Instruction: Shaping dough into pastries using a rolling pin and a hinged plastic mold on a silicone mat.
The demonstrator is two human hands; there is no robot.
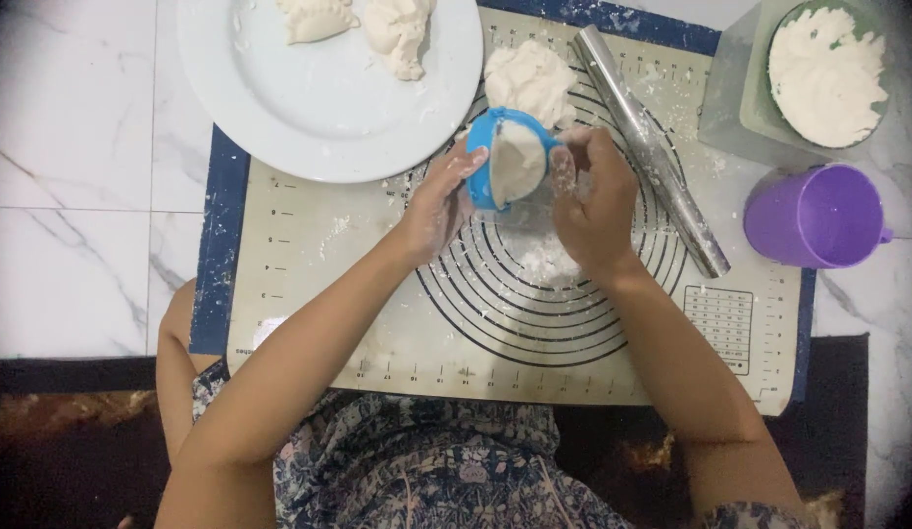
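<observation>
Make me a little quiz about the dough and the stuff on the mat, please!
1. What colour is the dumpling press that the left hand and the right hand hold?
2. True or false: the metal rolling pin lies on the white plate.
3. Which stands nearer the purple cup: the bowl of flour or the plate?

Key
1. Blue, with a round of dough in it.
2. False; it lies on the pastry mat, right of the hands.
3. The bowl of flour, just above the cup in the picture.

Baking mat (309, 294) on marble floor (73, 147)
</observation>
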